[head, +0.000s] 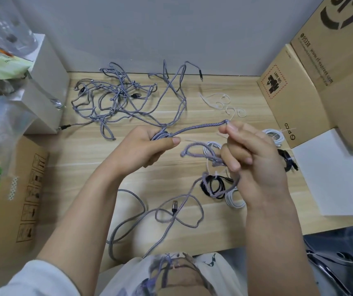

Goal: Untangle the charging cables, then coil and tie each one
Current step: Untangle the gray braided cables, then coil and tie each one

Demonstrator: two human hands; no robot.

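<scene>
A grey braided cable [197,128] is stretched between my hands above the wooden table [81,159]. My left hand [147,146] grips a folded bunch of it. My right hand [254,154] pinches the far end of the stretch between thumb and forefinger, with more loops of the cable hanging from its lower fingers. The cable's slack, with a USB plug [174,207], lies looped near the front edge. A tangled heap of grey cables [115,97] lies at the back left. Coiled white cables [274,135] and coiled black cables [213,186] lie under and beside my right hand.
Loose white ties [224,105] lie at the back right. Cardboard boxes [312,82] stand on the right, with a white sheet [337,174] in front of them. A white box [45,82], bags and a cardboard box [26,189] crowd the left side.
</scene>
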